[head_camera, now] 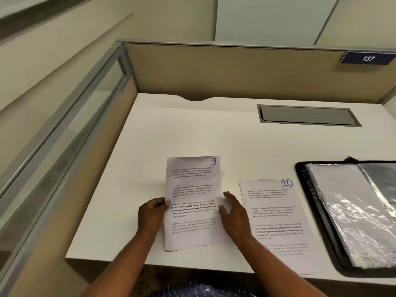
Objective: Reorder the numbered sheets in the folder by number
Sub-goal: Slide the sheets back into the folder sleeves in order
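Sheet 9 (192,202): printed page, blue handwritten "9" in its top right corner, at 6 o'clock on the white desk (192,129), close to the near edge. Paper looks slightly creased. Lying flat or lifted off the surface: cannot tell.

Left hand (151,213): at the sheet's 9 o'clock edge, about mid-height. Fingers curled together, pinching the paper edge against the thumb.

Right hand (233,211): at the sheet's 3 o'clock edge. Fingers straight and a little apart, pointing toward 12 o'clock, gripping nothing. Thumb is at the paper's border; actual contact cannot be confirmed.

Sheet 10 (276,221): same printed layout, blue "10" top right. Flat on the desk at 4 o'clock, just beside Sheet 9 and apart from it; the right forearm crosses its lower left corner.

Folder (300,170): black, open, at 3 o'clock, just beside Sheet 10's right edge. Stack of clear plastic sleeves (360,211) inside, glossy and wrinkled. Contents of the sleeves unreadable.

Surroundings: grey recessed hatch (306,115) in the desk at 1 o'clock. Tan partition (235,67) across 12 o'clock, carrying a dark plate (367,58) marked "137" at 2 o'clock.
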`<state>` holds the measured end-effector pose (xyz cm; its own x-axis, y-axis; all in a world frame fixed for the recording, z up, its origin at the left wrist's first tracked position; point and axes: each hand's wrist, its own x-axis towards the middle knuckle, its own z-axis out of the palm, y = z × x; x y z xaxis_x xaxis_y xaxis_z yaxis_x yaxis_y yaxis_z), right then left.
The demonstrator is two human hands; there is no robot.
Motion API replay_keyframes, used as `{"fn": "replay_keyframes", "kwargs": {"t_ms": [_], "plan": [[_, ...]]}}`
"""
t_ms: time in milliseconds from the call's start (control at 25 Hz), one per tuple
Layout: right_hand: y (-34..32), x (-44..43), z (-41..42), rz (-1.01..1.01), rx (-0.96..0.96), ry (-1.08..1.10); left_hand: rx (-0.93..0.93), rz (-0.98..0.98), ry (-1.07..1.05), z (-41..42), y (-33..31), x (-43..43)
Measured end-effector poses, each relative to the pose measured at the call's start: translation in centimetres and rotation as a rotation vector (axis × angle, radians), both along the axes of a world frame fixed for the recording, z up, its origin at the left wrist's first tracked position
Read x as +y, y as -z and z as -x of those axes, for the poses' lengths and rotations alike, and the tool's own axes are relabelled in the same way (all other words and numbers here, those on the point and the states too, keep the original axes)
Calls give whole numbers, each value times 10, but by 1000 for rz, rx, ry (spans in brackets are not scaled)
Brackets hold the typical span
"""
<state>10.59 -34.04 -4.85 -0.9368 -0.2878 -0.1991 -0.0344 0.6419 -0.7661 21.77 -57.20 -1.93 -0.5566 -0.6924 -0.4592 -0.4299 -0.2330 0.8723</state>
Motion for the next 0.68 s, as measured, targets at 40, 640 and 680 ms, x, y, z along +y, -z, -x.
{"fn": "replay_keyframes", "kwargs": {"t_ms": [40, 640, 680], "plan": [[-3, -2, 2, 31, -21, 28, 7, -7, 8, -2, -2, -1], [-21, -7, 12, 233, -142, 59, 49, -12, 6, -22, -26, 5], [-23, -6, 11, 247, -128, 72, 56, -10, 1, -23, -29, 5]]}}
